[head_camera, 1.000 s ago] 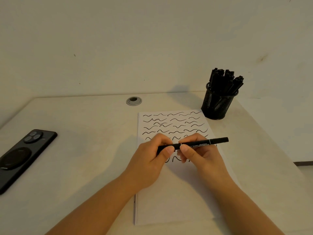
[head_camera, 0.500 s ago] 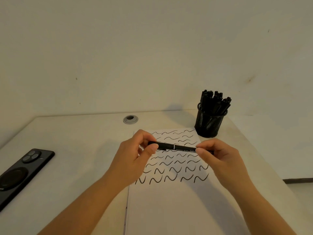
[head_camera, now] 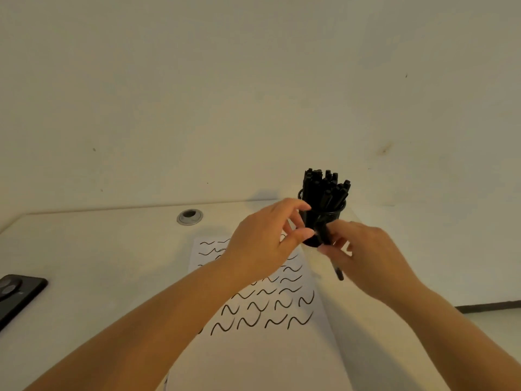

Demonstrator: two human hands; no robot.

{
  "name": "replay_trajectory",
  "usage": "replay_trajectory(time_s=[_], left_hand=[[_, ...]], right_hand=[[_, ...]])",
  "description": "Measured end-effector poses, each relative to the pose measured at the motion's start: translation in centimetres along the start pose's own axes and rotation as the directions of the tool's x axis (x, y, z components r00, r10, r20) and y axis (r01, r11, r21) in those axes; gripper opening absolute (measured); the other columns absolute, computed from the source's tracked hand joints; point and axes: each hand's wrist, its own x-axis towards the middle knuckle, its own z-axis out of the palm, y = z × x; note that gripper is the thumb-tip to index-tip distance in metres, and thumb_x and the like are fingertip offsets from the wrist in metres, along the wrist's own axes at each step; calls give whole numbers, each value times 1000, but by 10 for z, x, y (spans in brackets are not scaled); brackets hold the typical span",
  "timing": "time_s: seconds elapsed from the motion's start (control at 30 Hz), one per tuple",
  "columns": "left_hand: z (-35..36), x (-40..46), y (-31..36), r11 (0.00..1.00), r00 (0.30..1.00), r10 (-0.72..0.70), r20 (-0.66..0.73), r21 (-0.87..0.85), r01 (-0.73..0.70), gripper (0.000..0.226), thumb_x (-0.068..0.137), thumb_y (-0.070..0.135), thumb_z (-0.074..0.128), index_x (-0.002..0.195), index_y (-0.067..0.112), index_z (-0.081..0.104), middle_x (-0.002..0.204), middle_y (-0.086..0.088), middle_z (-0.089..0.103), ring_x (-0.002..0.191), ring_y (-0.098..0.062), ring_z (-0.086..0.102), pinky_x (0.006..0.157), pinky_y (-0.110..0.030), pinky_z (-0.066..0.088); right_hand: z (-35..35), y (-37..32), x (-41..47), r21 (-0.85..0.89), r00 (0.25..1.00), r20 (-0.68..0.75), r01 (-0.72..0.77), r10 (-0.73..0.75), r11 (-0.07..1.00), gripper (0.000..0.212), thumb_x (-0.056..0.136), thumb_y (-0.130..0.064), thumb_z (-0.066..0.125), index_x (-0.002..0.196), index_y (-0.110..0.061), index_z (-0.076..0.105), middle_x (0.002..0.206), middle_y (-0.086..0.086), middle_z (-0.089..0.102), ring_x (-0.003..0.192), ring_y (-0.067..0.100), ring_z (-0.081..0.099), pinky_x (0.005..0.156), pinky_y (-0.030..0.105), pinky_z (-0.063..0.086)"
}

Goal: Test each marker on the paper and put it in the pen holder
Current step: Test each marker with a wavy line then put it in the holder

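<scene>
A black marker [head_camera: 332, 255] stands nearly upright, pinched in the fingers of my right hand [head_camera: 363, 255], just in front of the black mesh pen holder [head_camera: 337, 215]. The holder is at the table's back right and is packed with several black markers [head_camera: 324, 187]. My left hand [head_camera: 262, 244] hovers just left of the holder with thumb and fingers loosely curved and apart, holding nothing. The white paper [head_camera: 253, 348] lies below both hands, covered with rows of black wavy test strokes.
A black phone [head_camera: 17, 292] lies face down at the table's left edge. A round metal cable grommet [head_camera: 189, 216] sits near the back edge. The wall rises right behind the table, whose right edge drops off past the holder.
Both hands rose from the paper toward the holder. My left hand let go of the marker, and my right hand turned it from level to nearly upright.
</scene>
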Motion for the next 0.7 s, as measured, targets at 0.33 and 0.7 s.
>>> replay_trajectory(time_s=[0.33,0.7], left_hand=[[67,61,-39,909,921,-380,82,-149,388,97,70,41,75,143,24,13,144,-1,28,127,-17,39,102,-36,39],[101,71,-46,856,928,-372,-31,-398,330,95,63,32,81,138,31,22,138,7,41,119,-4,40,92,-19,32]], right_hand=[[-48,71,34,521,804,-375,-228,461,822,38,82,-21,67,108,-35,44,87,-10,66,79,10,64,69,30,51],[-7,75,56,566,741,-481,-146,468,812,48,85,-18,62,119,-40,36,87,-13,66,71,-2,61,60,11,43]])
